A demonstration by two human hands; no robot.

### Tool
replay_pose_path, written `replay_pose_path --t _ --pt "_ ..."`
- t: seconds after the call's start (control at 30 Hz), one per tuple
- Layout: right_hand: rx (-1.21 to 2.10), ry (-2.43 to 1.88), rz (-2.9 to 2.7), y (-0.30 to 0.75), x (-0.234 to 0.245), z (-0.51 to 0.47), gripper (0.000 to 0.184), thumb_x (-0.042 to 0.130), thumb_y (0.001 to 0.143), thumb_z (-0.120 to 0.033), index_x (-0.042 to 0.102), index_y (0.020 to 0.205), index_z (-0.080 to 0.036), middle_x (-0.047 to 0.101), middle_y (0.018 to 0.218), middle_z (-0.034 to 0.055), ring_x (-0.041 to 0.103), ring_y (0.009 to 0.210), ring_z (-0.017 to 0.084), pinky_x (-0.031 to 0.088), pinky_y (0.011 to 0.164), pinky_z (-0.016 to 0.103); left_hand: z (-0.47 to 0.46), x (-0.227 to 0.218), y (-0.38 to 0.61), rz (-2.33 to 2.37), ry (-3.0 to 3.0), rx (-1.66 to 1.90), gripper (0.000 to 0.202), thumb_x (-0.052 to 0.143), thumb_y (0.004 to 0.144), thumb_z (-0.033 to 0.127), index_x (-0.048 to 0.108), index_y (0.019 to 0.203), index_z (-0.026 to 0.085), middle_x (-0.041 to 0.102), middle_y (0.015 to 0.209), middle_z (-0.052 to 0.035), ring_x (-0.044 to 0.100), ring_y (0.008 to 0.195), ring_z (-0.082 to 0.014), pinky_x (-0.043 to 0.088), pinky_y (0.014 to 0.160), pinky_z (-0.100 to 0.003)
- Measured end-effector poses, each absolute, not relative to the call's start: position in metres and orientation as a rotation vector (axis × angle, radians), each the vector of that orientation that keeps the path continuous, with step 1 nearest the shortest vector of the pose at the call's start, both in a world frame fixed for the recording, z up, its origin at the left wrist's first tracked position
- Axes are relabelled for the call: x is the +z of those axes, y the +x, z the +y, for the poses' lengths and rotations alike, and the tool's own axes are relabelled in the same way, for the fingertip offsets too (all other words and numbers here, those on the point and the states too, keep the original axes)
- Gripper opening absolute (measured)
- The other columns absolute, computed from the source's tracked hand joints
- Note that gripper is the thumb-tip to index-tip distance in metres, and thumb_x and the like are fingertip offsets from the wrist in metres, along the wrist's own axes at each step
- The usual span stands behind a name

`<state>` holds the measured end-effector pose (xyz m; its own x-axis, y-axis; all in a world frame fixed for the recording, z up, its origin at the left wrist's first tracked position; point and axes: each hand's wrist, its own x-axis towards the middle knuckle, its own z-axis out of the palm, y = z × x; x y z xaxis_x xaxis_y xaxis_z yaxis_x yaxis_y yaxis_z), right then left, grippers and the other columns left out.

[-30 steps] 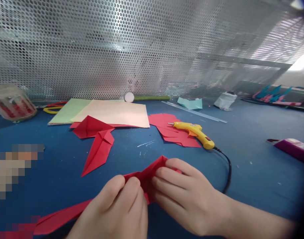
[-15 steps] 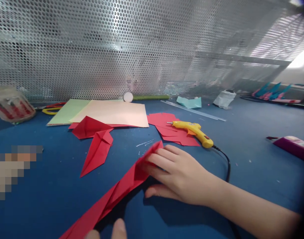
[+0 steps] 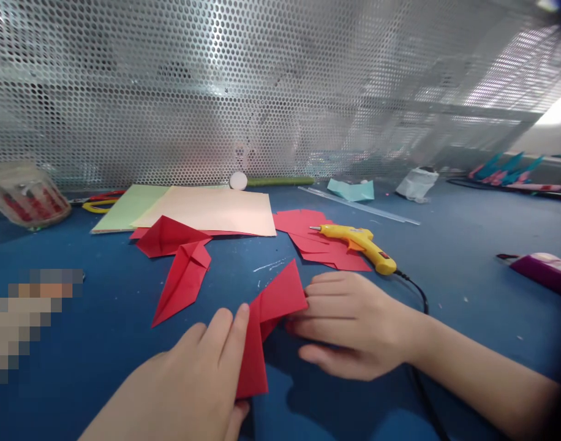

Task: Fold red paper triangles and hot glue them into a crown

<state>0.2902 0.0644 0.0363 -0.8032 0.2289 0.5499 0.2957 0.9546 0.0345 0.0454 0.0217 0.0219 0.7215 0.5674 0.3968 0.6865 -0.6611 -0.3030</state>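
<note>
The folded red paper (image 3: 280, 297) was between the two hands, one flap slanting up to the right fingers, another hanging down just beside the left fingers. The left hand (image 3: 184, 373) grasped it: its fingers lay along the paper's left side, and its thumb showed below the lower edge. The right hand (image 3: 361, 324) had its fingers bent at the raised flap's right corner, the tips partly hidden in shadow; whether they pinched the paper, I could not tell. The right thumb was lower, apart from it. Beyond the left fingers lay two folded red pieces (image 3: 184, 275), and farther beyond them a peach sheet (image 3: 216, 208) overlapped a green sheet (image 3: 131, 208). Beyond the right fingers, a yellow glue gun (image 3: 356, 237) rested partly on flat red cutouts (image 3: 301, 223), its black cord (image 3: 421, 294) passing under the right forearm. A purple object (image 3: 544, 269) lay well to the right of those fingers, on the blue table (image 3: 115, 331).
</note>
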Motion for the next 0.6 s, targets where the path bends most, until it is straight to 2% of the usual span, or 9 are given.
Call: replay_pose_path --t 0.1,0.17,0.27,0.33,0.4,0.5,0.6 --pt "-0.185 -0.490 -2.377 0.301 0.038 0.071 0.029 0.048 0.095 -0.019 0.057 0.067 -0.020 0.056 0.053 -0.0002 0.048 0.049 0.013 0.038 0.049 0.028 0.025 0.026 0.052 -0.852 -2.472 -0.365 0.051 0.029 0.080 0.006 0.070 0.111 0.008 0.076 0.097 -0.0105 0.071 0.074 -0.0212 0.055 0.054 -0.028" --pt "-0.196 -0.553 -2.277 0.304 0.038 0.074 0.026 0.050 0.092 -0.015 0.056 0.067 -0.020 0.056 0.055 -0.0002 0.050 0.052 0.012 0.042 0.051 0.026 0.026 0.028 0.052 -0.777 -2.472 -0.367 0.050 0.028 0.083 0.008 0.071 0.109 0.007 0.075 0.104 -0.0117 0.073 0.081 -0.0228 0.057 0.060 -0.030" --pt "-0.131 -0.593 -2.298 0.301 0.035 0.078 0.009 0.056 0.089 -0.014 0.065 0.088 -0.016 0.069 0.080 0.0075 0.062 0.073 0.015 0.053 0.068 0.028 0.028 0.028 0.050 -0.701 -2.518 -0.363 0.047 0.029 0.089 0.014 0.069 0.115 0.009 0.069 0.117 -0.0102 0.073 0.092 -0.0205 0.058 0.070 -0.028" --pt "-0.020 -0.588 -2.435 0.297 0.033 0.078 0.020 0.058 0.089 -0.016 0.067 0.107 -0.015 0.071 0.107 0.0127 0.065 0.098 0.018 0.054 0.086 0.034 0.029 0.026 0.050 -0.695 -2.542 -0.370 0.045 0.031 0.092 0.017 0.068 0.117 0.012 0.067 0.121 -0.0079 0.071 0.099 -0.0190 0.057 0.076 -0.026" --pt "0.114 -0.582 -2.603 0.293 0.031 0.078 0.029 0.055 0.091 -0.018 0.065 0.119 -0.015 0.067 0.124 0.0119 0.060 0.117 0.019 0.049 0.099 0.037 0.029 0.021 0.050 -0.716 -2.576 -0.342 0.042 0.035 0.093 0.021 0.068 0.118 0.014 0.064 0.125 -0.0066 0.069 0.105 -0.0189 0.056 0.081 -0.026" --pt "0.280 -0.639 -2.763 0.290 0.031 0.076 0.034 0.050 0.095 -0.017 0.061 0.127 -0.013 0.064 0.131 0.0109 0.054 0.127 0.018 0.042 0.107 0.038 0.028 0.014 0.048 -0.745 -2.635 -0.295 0.042 0.039 0.095 0.028 0.061 0.127 0.014 0.058 0.132 -0.0073 0.063 0.115 -0.0194 0.055 0.088 -0.027" --pt "0.297 -0.704 -2.813 0.289 0.032 0.074 0.036 0.046 0.097 -0.017 0.059 0.130 -0.013 0.061 0.135 0.0107 0.051 0.131 0.018 0.036 0.112 0.041 0.027 0.010 0.047 -0.756 -2.645 -0.276 0.044 0.039 0.097 0.032 0.057 0.132 0.014 0.055 0.136 -0.0072 0.060 0.119 -0.0193 0.054 0.091 -0.028"
